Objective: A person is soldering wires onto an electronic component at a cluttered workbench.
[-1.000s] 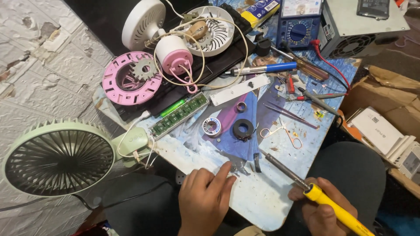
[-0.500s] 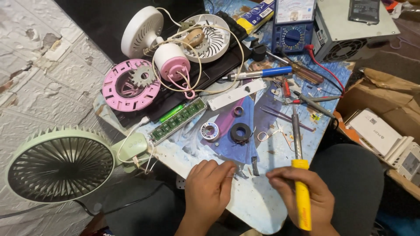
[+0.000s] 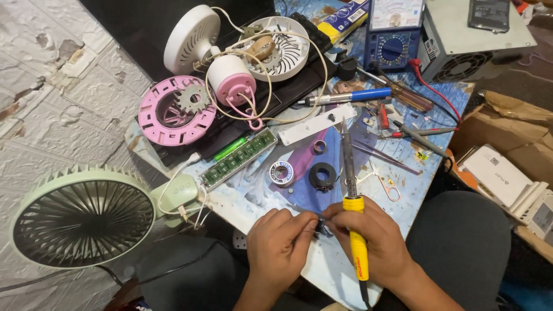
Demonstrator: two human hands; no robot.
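Observation:
My right hand [image 3: 371, 239] grips a yellow-handled soldering iron [image 3: 352, 207], its metal tip pointing away toward the back of the table. My left hand [image 3: 279, 245] sits beside it at the table's near edge. Fingertips of both hands meet on a small dark part [image 3: 320, 228] that is mostly hidden. Just beyond the hands lie a black tape roll [image 3: 321, 175] and a small solder spool [image 3: 281, 172] on the blue mat.
A pale green fan [image 3: 86, 213] stands at the left with wires to the table. A green circuit board [image 3: 239, 158], pink and white fan parts [image 3: 175, 109], a blue multimeter [image 3: 394, 40], a grey power supply [image 3: 472, 43], tweezers and screwdrivers crowd the table. Cardboard boxes [image 3: 512, 167] sit right.
My right hand swung the soldering iron from pointing left-up to pointing straight away and moved in to meet my left hand over the small part.

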